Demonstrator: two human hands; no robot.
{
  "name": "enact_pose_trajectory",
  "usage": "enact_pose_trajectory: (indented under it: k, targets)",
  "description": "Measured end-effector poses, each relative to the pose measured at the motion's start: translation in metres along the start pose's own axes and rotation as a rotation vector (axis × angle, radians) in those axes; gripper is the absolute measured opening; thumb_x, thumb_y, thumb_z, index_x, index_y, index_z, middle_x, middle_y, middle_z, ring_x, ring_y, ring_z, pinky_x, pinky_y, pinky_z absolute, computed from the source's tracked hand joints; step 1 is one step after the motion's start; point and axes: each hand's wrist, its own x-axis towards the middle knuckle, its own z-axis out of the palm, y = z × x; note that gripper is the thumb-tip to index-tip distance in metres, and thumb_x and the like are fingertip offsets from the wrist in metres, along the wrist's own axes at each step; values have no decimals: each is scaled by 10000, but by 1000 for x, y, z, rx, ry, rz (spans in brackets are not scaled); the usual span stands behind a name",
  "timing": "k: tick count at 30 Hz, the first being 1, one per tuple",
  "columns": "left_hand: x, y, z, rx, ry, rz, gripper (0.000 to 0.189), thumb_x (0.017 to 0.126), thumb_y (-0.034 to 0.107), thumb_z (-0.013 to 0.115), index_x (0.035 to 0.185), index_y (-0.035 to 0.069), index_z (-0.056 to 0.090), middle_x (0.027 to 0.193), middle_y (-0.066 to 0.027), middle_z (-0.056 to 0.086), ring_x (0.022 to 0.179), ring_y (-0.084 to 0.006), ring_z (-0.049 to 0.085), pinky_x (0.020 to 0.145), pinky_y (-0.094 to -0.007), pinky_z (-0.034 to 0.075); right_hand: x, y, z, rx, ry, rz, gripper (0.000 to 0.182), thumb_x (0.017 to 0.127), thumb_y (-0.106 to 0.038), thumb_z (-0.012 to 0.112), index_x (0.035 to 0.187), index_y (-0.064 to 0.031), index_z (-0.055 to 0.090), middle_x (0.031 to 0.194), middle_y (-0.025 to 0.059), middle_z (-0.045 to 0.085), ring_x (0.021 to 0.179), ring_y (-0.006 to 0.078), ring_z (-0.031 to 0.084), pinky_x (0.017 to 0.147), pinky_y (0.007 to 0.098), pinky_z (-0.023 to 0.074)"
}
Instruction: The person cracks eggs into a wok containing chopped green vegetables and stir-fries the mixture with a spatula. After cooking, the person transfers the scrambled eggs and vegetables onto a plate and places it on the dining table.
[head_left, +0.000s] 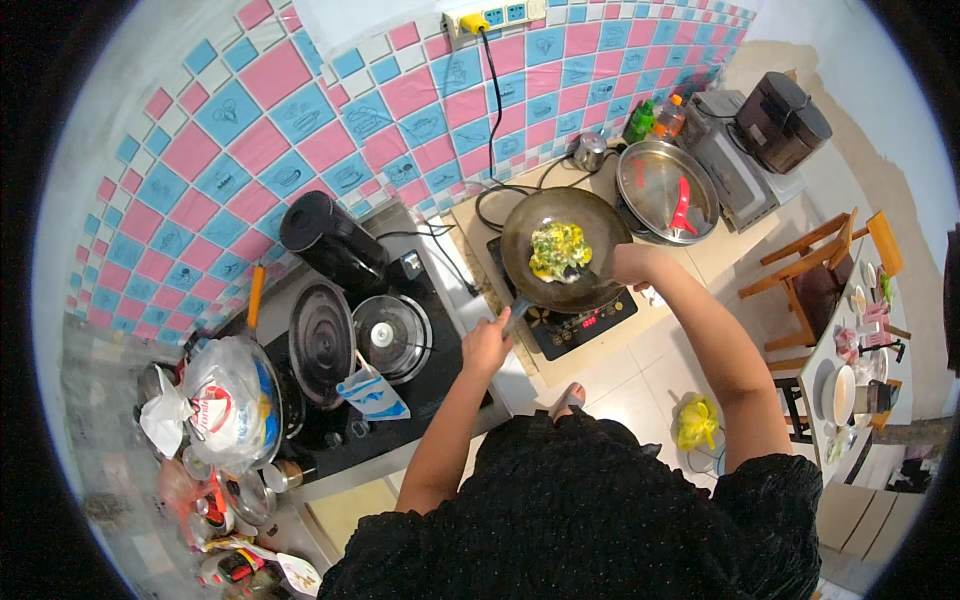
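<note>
A dark wok (517, 225) sits on a black induction cooktop (570, 337) with a lit red display. Yellow-and-green cooked egg (559, 251) lies in the middle of the wok. My left hand (486, 345) is closed around the wok's grey handle (517, 309), with a finger along it. Over the wok's right rim, my right hand (632, 265) is curled, knuckles up. Its fingers are mostly hidden, and the dark area below the hand does not show clearly whether it holds a utensil.
A lidded pan (652, 187) with a red utensil (681, 206) stands right of the wok. On the left are a gas hob (390, 337), a dark round lid (322, 341), a black kettle (334, 236) and a bagged pot (232, 405). A power cord (495, 97) hangs behind.
</note>
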Motion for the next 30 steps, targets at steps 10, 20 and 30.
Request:
enact_pose_trajectory:
  k: [10, 20, 30]
  targets:
    - [-1, -3, 10, 0, 74, 48, 600, 829, 221, 623, 1390, 259, 416, 909, -144, 539, 746, -313, 611, 670, -421, 516, -5, -5, -13, 64, -91, 16, 198, 790, -117, 580, 740, 69, 628, 718, 180, 655, 542, 247, 645, 442, 346, 512]
    - [3, -4, 12, 27, 61, 38, 592, 831, 220, 625, 1386, 273, 424, 908, -139, 544, 729, -297, 615, 622, -407, 512, -3, -6, -9, 50, -85, 33, 165, 782, -118, 562, 773, 29, 637, 678, 163, 640, 530, 236, 632, 447, 352, 510]
    - [0, 5, 2, 18, -4, -9, 614, 830, 225, 619, 1400, 276, 400, 935, -135, 547, 829, -297, 601, 725, -406, 506, -5, 2, -29, -137, -38, 121, 147, 761, -94, 583, 803, -5, 692, 784, 140, 690, 668, 255, 681, 586, 392, 542]
